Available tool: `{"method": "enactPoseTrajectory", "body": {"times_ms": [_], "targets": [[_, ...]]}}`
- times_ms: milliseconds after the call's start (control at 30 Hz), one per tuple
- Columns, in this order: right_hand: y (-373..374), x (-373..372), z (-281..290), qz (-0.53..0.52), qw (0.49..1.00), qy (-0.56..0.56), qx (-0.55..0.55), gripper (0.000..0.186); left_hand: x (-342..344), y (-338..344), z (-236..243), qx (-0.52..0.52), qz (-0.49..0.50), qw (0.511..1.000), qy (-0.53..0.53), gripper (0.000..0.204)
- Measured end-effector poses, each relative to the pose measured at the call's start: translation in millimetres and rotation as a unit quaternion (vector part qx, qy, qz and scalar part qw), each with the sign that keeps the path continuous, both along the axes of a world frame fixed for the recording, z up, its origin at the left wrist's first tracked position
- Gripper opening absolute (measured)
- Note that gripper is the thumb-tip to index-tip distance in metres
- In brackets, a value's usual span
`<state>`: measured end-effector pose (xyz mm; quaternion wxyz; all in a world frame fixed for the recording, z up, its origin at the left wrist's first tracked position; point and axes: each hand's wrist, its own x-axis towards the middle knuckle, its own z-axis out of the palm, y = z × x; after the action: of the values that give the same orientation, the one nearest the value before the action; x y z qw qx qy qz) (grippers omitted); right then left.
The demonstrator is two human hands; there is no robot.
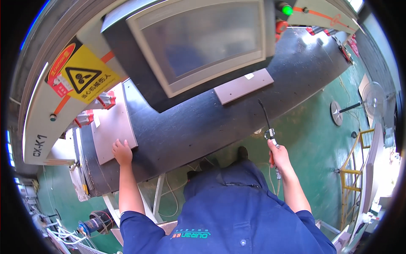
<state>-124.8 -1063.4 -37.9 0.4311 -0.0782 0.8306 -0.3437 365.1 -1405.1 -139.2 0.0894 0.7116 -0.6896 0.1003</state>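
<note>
My left hand (122, 152) rests with its fingers out on the near edge of a large mauve-grey panel (112, 129), which lies on the dark table of a machine. In my right hand (279, 155) is an air blow gun (271, 132) with a long thin black nozzle, the fingers wrapped round its handle. The nozzle points away from me, over the table's near edge. Beyond its tip lies a smaller mauve-grey panel (244, 86) with small holes and a white label. That panel is apart from both hands.
Above the dark table (182, 135) hangs a machine housing with a screen (198, 40), a green lamp (287, 9) and a yellow warning sign (86, 78). Red-and-grey clamp parts (84, 118) stand by the large panel. At right are a round-based stand (336, 113) and a yellow ladder frame (351, 180).
</note>
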Motion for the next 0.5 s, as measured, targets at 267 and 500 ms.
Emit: {"method": "enactPoseTrajectory", "body": {"times_ms": [267,500], "targets": [[31,-24,-20,-0.006,0.999,-0.040,-0.035,0.056,-155,54,19,-0.014,-0.260,0.958,0.117,0.047],[46,-59,-23,-0.005,0.999,-0.016,-0.037,0.053,-337,95,31,0.087,-0.395,0.900,0.163,0.053]]}}
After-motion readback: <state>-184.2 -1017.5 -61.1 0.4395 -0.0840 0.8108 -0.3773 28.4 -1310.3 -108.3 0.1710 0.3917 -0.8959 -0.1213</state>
